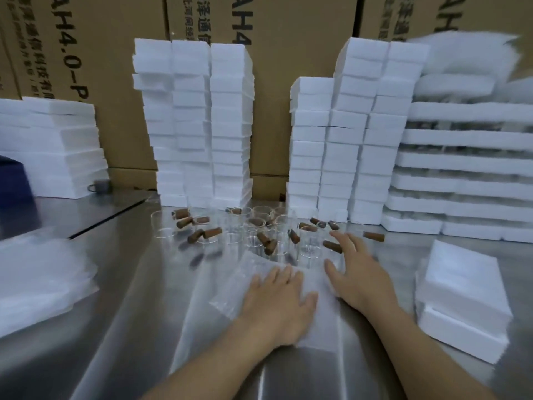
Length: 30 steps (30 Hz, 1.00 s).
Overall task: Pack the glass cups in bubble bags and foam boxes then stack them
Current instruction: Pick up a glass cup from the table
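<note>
Brown cardboard cartons (274, 82) form a wall far behind the glass cups (259, 229). The cups stand on a steel counter (144, 298), which runs from that wall to the viewer.

Directly behind the cups rise two towers of white foam boxes, one behind and to the left (199, 125), one behind and to the right (346, 140). They look like finished stacks, pushed back so the working space stays free. Further right of the cups sit layered foam trays (467, 163). Further left is a lower foam stack (52, 145).

Left of the cups and nearer the viewer lies a loose pile of bubble bags (37, 281), likely the supply, within easy reach. Right of the cups and nearer the viewer lie two foam boxes (461, 301), one on the other, probably waiting to be filled.

The cups are clear and short, each with a brown handle, crowded together unwrapped. Some handles point up, others sideways.

Just in front of the cups lies one bubble bag (259, 272), flat on the counter. The left hand (277, 304) presses it with straight fingers, apparently to pin it for loading. The right hand (354, 272) is empty, fingers spread, at the near right edge of the cups, seemingly about to pick one. Motion blur hides whether it touches glass.

A small grey mug (99, 186) stands far left of the cups.
</note>
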Available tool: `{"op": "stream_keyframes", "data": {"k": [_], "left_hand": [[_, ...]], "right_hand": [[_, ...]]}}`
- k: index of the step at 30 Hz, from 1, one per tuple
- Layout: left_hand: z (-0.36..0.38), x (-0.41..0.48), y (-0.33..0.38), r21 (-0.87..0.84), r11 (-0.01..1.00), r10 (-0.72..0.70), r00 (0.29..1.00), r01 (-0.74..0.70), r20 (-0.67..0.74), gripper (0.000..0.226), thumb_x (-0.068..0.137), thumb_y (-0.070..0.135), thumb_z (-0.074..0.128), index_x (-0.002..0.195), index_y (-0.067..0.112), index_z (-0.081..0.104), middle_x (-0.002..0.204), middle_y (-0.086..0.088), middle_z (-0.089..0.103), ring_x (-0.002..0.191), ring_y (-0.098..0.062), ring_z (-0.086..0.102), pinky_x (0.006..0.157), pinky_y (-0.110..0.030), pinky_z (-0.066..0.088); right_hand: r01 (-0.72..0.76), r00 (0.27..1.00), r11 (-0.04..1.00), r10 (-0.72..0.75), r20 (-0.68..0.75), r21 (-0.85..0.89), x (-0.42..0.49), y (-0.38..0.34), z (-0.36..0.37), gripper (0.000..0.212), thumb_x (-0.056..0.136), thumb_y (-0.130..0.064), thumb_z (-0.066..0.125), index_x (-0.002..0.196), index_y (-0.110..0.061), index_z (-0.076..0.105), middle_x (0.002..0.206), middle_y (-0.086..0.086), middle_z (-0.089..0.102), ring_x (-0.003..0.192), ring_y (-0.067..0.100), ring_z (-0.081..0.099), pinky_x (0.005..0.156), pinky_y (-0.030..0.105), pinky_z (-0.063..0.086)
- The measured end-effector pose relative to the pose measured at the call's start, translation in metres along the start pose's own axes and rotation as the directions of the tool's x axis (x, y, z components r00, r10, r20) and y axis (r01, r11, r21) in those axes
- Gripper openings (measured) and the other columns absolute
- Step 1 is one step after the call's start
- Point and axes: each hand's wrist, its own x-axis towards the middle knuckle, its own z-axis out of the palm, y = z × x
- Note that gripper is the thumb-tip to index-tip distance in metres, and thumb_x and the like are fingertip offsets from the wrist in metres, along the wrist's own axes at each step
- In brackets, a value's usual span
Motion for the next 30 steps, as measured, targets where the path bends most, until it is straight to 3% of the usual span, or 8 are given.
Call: {"op": "stream_keyframes", "data": {"k": [3, 6, 10, 12, 15, 17, 22, 30], "left_hand": [[0.004, 0.002, -0.005, -0.022, 1.0, -0.011, 1.0, 0.01, -0.023, 0.076, 0.108, 0.066, 0.018, 0.173, 0.028, 0.006, 0.181, 0.007, -0.003, 0.166, -0.017, -0.007, 0.134, -0.049, -0.006], [0.006, 0.001, -0.005, -0.023, 0.999, -0.026, 1.0, 0.025, -0.009, 0.076, 0.108, 0.067, 0.017, 0.173, 0.03, 0.003, 0.18, 0.007, -0.007, 0.166, -0.017, -0.012, 0.133, -0.048, -0.009], [0.003, -0.001, -0.006, -0.035, 0.999, -0.024, 1.0, 0.023, -0.021, 0.076, 0.108, 0.068, 0.018, 0.173, 0.031, 0.003, 0.18, 0.008, -0.007, 0.166, -0.016, -0.012, 0.133, -0.047, -0.01], [0.004, -0.002, -0.008, -0.038, 0.999, -0.015, 1.0, 0.014, -0.018, 0.076, 0.108, 0.069, 0.018, 0.172, 0.032, 0.004, 0.18, 0.009, -0.007, 0.165, -0.016, -0.012, 0.133, -0.047, -0.01], [0.004, -0.003, -0.01, -0.047, 0.999, -0.009, 1.0, 0.008, -0.018, 0.075, 0.107, 0.07, 0.018, 0.172, 0.034, 0.005, 0.18, 0.01, -0.006, 0.165, -0.015, -0.012, 0.133, -0.047, -0.009], [0.004, -0.003, -0.011, -0.046, 0.999, -0.005, 1.0, 0.004, -0.022, 0.076, 0.107, 0.071, 0.019, 0.172, 0.035, 0.006, 0.18, 0.01, -0.005, 0.166, -0.015, -0.011, 0.134, -0.048, -0.008], [0.002, -0.003, -0.012, -0.057, 0.998, 0.01, 0.999, -0.012, -0.031, 0.076, 0.107, 0.072, 0.019, 0.172, 0.035, 0.007, 0.18, 0.011, -0.003, 0.166, -0.015, -0.009, 0.134, -0.048, -0.007], [0.003, -0.003, -0.013, -0.048, 0.999, 0.006, 0.999, -0.008, -0.033, 0.076, 0.106, 0.073, 0.021, 0.172, 0.037, 0.009, 0.18, 0.013, -0.002, 0.166, -0.013, -0.008, 0.134, -0.046, -0.006]], "right_hand": [[0.054, 0.998, 0.998, -0.054, -0.016, -0.012, 0.0, 0.003, 0.003, 0.045, 0.099, -0.052, 0.051, 0.143, -0.049, 0.039, 0.161, -0.014, 0.031, 0.126, 0.02, 0.06, 0.091, 0.042, 0.055], [0.006, 1.0, 0.999, -0.006, -0.012, -0.034, 0.0, 0.003, 0.004, 0.038, 0.101, -0.052, 0.049, 0.138, -0.042, 0.05, 0.153, -0.01, 0.042, 0.12, 0.021, 0.063, 0.09, 0.04, 0.054], [-0.007, 1.0, 0.998, 0.006, -0.024, -0.055, -0.001, -0.002, 0.0, 0.021, 0.101, -0.047, 0.048, 0.117, -0.036, 0.056, 0.131, -0.007, 0.054, 0.1, 0.022, 0.064, 0.073, 0.034, 0.044], [0.005, 0.999, 0.999, -0.007, -0.053, -0.049, -0.004, -0.003, -0.002, 0.01, 0.101, -0.045, 0.048, 0.102, -0.035, 0.051, 0.117, -0.006, 0.054, 0.089, 0.023, 0.063, 0.069, 0.035, 0.047], [0.026, 0.995, 0.998, -0.031, -0.091, -0.054, -0.007, -0.005, -0.003, 0.02, 0.101, -0.044, 0.051, 0.093, -0.032, 0.036, 0.102, -0.005, 0.049, 0.076, 0.022, 0.058, 0.063, 0.037, 0.048], [0.024, 0.994, 0.999, -0.029, -0.104, -0.049, -0.007, -0.006, -0.003, 0.026, 0.101, -0.049, 0.052, 0.097, -0.031, 0.033, 0.101, -0.008, 0.051, 0.078, 0.023, 0.058, 0.063, 0.038, 0.047], [-0.039, 0.998, 0.996, 0.036, -0.049, -0.081, -0.001, -0.007, -0.006, 0.026, 0.108, -0.042, 0.042, 0.119, -0.022, 0.054, 0.114, -0.001, 0.07, 0.099, 0.028, 0.066, 0.075, 0.04, 0.052], [-0.162, 0.984, 0.985, 0.166, -0.066, 0.062, -0.024, 0.0, -0.006, 0.023, 0.104, -0.036, 0.046, 0.095, -0.019, 0.058, 0.083, -0.001, 0.064, 0.073, 0.018, 0.061, 0.068, 0.041, 0.054]]}}
